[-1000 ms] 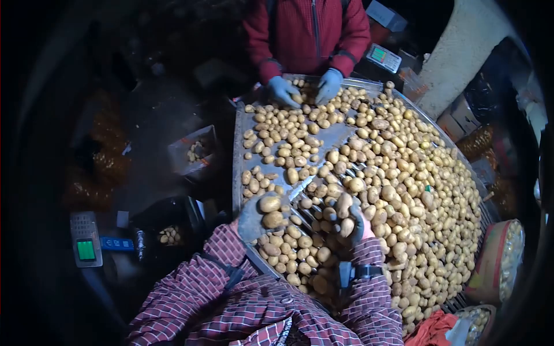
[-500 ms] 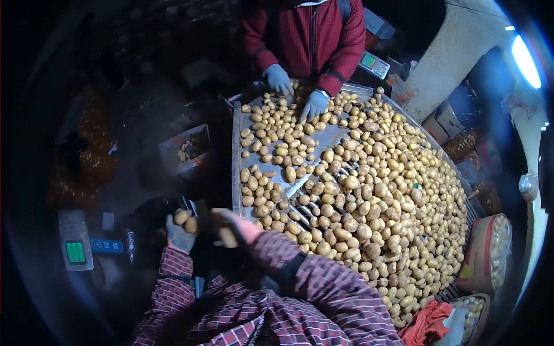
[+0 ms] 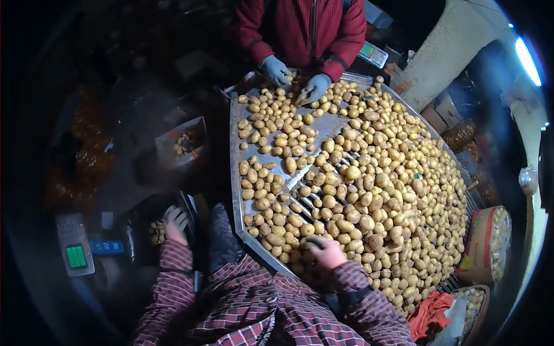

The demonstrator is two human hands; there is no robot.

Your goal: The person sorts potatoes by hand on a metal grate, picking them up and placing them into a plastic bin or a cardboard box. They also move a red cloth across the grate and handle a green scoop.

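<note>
A large heap of potatoes [image 3: 398,202] covers the right part of a metal sorting table [image 3: 235,173], with smaller groups on its left part. My right hand [image 3: 324,252] rests on potatoes near the table's front edge; its fingers are partly hidden among them, so its grip is unclear. Left of the table, my left hand [image 3: 175,219] is over a dark container, fingers apart, beside several potatoes [image 3: 156,232] inside it. Nothing shows in that hand.
Across the table a person in a red jacket [image 3: 303,32] handles potatoes with gloved hands. A box [image 3: 199,136] with potatoes stands left. Scales [image 3: 75,258] [image 3: 374,53] lie left and behind. Filled bags [image 3: 497,242] and red cloth [image 3: 431,314] are at right.
My left hand has let go of its potatoes and opened over the container. My right hand has moved right, from beside the table onto the heap. The other person's hands have drawn closer together.
</note>
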